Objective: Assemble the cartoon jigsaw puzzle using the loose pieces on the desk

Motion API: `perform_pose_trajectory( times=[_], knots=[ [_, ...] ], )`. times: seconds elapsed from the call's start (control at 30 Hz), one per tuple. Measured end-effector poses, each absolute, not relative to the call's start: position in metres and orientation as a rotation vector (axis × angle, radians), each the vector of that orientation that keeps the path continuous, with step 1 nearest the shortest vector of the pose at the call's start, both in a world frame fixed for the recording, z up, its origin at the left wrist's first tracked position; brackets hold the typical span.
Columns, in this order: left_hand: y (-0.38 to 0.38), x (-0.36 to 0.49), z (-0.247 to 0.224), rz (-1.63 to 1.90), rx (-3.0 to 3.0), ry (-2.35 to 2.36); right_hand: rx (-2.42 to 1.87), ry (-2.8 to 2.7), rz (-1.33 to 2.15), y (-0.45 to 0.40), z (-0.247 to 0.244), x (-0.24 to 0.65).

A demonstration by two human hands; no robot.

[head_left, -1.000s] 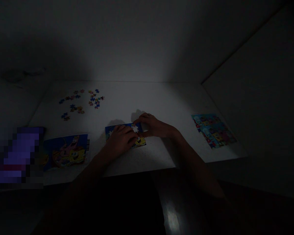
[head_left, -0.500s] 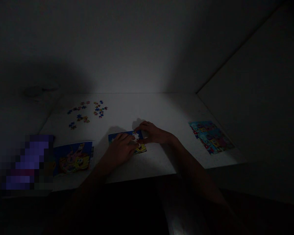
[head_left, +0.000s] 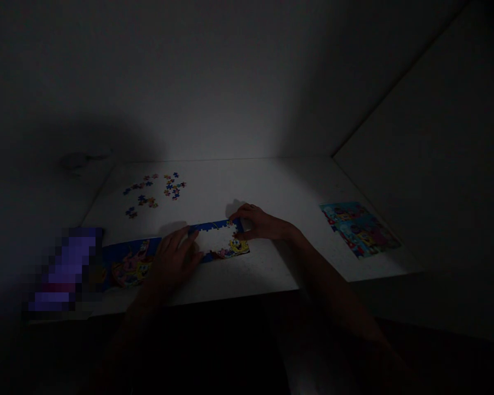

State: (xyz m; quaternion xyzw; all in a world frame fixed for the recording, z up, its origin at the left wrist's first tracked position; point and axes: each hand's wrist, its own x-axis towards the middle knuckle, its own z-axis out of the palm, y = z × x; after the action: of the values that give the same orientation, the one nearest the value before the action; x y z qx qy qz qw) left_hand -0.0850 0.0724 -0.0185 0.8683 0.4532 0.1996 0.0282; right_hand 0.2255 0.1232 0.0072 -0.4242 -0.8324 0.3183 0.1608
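A small puzzle frame (head_left: 239, 246) with a blue top edge and a yellow cartoon figure at its lower right lies on the white table, its middle showing white. My left hand (head_left: 177, 257) rests at the frame's left end, fingers apart, with nothing visible in it. At the right end, my right hand (head_left: 257, 224) has its thumb and fingers on either side of the frame's edge, spread apart. Loose puzzle pieces (head_left: 175, 186) lie in groups at the back left. The scene is dim, so fine detail at the fingertips is hard to see.
A blue picture sheet (head_left: 125, 263) lies on the left, partly behind my left hand. Beyond it is a blurred purple object (head_left: 68, 269). A light-blue picture puzzle (head_left: 360, 227) lies on the right. The white table (head_left: 247, 285) meets walls behind and at the right.
My left hand has moved left from the middle of the frame to its left end, uncovering the white middle. My right hand has stayed at the right end. The view has shifted slightly.
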Motion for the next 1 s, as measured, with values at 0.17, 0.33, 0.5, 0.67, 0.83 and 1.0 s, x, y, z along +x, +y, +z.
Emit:
perform_pose_trajectory(
  times=[0.17,0.33,0.5,0.67,0.83,1.0],
  knots=[
    [0.070,-0.081,-0.025,0.616,2.685,1.382,-1.221,-2.390,0.891,0.122,0.008,0.224],
    [0.071,-0.079,-0.026,0.546,2.680,1.412,-1.265,-2.407,0.871,0.122,0.007,0.222],
    [0.072,-0.081,-0.025,0.580,2.677,1.405,-1.275,-2.389,0.883,0.123,0.006,0.223],
    [0.067,-0.083,-0.018,0.766,2.687,1.405,-1.279,-2.387,0.899,0.122,0.007,0.223],
    [0.057,-0.086,-0.003,0.931,2.728,1.365,-1.274,-2.371,0.922,0.120,0.009,0.222],
    [0.054,-0.102,0.001,0.815,2.773,1.550,-1.275,-2.351,0.978,0.120,0.008,0.223]
  ],
)
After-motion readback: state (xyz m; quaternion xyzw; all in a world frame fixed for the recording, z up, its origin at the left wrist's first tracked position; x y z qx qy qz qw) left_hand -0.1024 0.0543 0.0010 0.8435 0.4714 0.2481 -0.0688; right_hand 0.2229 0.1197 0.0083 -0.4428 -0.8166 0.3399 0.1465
